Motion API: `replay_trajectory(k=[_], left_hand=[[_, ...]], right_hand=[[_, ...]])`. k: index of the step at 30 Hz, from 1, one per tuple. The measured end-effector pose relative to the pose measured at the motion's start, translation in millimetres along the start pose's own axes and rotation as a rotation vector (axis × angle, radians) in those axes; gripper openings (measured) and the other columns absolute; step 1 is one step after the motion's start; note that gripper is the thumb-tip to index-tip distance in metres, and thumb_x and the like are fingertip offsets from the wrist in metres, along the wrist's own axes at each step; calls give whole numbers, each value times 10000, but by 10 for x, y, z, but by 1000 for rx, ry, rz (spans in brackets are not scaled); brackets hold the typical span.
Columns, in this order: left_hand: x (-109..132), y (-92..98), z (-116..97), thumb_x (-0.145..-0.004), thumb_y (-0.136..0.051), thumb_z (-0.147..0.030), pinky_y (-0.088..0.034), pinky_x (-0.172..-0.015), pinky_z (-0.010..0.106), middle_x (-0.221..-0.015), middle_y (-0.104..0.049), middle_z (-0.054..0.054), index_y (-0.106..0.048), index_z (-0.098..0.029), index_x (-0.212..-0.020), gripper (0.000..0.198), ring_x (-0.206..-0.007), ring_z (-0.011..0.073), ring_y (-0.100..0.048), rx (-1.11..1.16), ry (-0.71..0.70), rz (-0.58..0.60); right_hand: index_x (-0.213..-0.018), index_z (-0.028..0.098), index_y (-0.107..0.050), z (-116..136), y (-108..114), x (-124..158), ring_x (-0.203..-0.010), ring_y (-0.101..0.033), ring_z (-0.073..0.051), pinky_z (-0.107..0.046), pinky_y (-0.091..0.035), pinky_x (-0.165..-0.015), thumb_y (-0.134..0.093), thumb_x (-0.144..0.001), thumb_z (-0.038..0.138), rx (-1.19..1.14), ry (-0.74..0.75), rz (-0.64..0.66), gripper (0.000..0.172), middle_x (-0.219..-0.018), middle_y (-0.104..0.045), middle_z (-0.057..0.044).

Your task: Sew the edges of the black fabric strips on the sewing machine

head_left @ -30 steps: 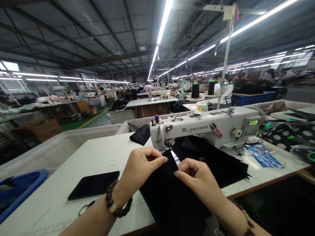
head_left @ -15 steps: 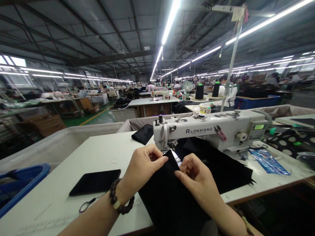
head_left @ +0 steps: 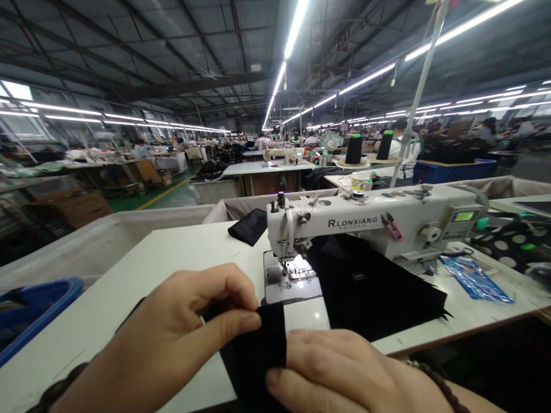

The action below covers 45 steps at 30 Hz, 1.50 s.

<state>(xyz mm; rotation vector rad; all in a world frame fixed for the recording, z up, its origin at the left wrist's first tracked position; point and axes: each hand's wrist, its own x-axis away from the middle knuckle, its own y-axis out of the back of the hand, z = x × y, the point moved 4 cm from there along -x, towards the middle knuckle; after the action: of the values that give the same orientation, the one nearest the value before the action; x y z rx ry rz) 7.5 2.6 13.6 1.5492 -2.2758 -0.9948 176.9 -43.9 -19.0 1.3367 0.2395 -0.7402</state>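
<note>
Close to the camera, at the table's near edge, both my hands hold a piece of black fabric (head_left: 258, 355). My left hand (head_left: 172, 338) pinches its top edge between thumb and fingers. My right hand (head_left: 344, 373) is closed over the lower right part of the same piece. Behind them the white RLONXIANG sewing machine (head_left: 370, 223) stands with its needle plate (head_left: 293, 275) bare. A stack of black fabric pieces (head_left: 374, 287) lies under the machine's arm.
A white table (head_left: 142, 269) carries another black piece (head_left: 249, 226) at the back and a blue plastic packet (head_left: 473, 278) at the right. A blue bin (head_left: 38, 304) is at the left. Thread cones (head_left: 353, 150) stand behind. Other workstations and people fill the hall.
My hands have drawn the black fabric back from the needle toward me, so they loom larger and lower. The needle plate is now uncovered. The dark flat object on the left is hidden by my left hand.
</note>
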Motion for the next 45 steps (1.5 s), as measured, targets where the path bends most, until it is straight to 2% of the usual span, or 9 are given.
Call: replay_trajectory(k=[3, 6, 8, 10, 13, 21, 26, 36, 45], left_hand=[[-278, -231, 393, -757, -561, -231, -402, -519, 201, -588, -569, -36, -558, -184, -688, 84, -562, 122, -535, -74, 62, 79], [-615, -619, 942, -767, -516, -180, -420, -542, 206, -623, -585, -16, -549, -156, -726, 58, -597, 136, -566, -211, 97, 127], [-792, -850, 1252, -763, -514, -152, -424, -550, 213, -630, -595, 3, -552, -142, -734, 49, -608, 147, -580, -263, 109, 136], [-923, -1010, 1464, -764, -521, -131, -428, -584, 227, -646, -606, 14, -562, -139, -744, 45, -635, 158, -588, -305, 105, 136], [-1048, -1117, 1634, -783, -537, -138, -431, -647, 266, -683, -620, 28, -584, -144, -748, 58, -683, 183, -591, -388, 86, 136], [-1050, -1120, 1713, -861, -485, -154, -440, -815, 274, -918, -649, 64, -649, -142, -916, 174, -870, 177, -588, -510, -4, 229], [-1066, -1132, 1714, -868, -467, -130, -451, -832, 296, -897, -650, 82, -656, -114, -912, 195, -878, 185, -584, -569, -32, 264], [-1131, -1149, 1772, -881, -455, -146, -472, -804, 300, -877, -647, 90, -659, -105, -866, 209, -860, 189, -589, -618, -69, 244], [-1151, -1167, 1789, -869, -474, -143, -482, -787, 318, -853, -656, 100, -666, -98, -835, 200, -864, 214, -599, -647, -97, 234]], right_hand=[[-1008, 67, -577, -358, -355, 66, -744, -598, -197, -292, -505, -672, -290, -885, 97, 133, 6, -84, 313, -792, -639, -123], [-939, 106, -586, -912, -860, 208, -636, -585, -160, -246, -477, -567, -383, -819, 42, 252, -219, 108, 244, -756, -627, -74], [-871, 111, -593, -1208, -1090, 287, -589, -569, -149, -231, -440, -519, -451, -793, 28, 320, -293, 238, 182, -713, -615, -55], [-813, 112, -596, -1417, -1189, 310, -575, -554, -151, -238, -403, -496, -483, -789, 30, 350, -303, 290, 142, -696, -605, -55], [-757, 123, -598, -1621, -1212, 291, -599, -532, -159, -256, -364, -516, -483, -817, 62, 364, -283, 309, 143, -695, -594, -58], [-693, 147, -587, -1752, -1251, 357, -579, -457, -136, -265, -290, -520, -397, -899, 142, 326, -284, 268, 280, -638, -538, -29], [-664, 145, -595, -1752, -1230, 330, -542, -454, -127, -260, -270, -503, -451, -874, 141, 322, -321, 214, 255, -602, -537, -20], [-756, 144, -632, -1855, -1249, 318, -621, -542, -134, -240, -331, -539, -454, -869, 159, 280, -473, 291, 211, -675, -595, -30], [-765, 151, -637, -1869, -1242, 309, -619, -547, -127, -233, -325, -535, -470, -858, 152, 270, -517, 329, 190, -687, -601, -30]])
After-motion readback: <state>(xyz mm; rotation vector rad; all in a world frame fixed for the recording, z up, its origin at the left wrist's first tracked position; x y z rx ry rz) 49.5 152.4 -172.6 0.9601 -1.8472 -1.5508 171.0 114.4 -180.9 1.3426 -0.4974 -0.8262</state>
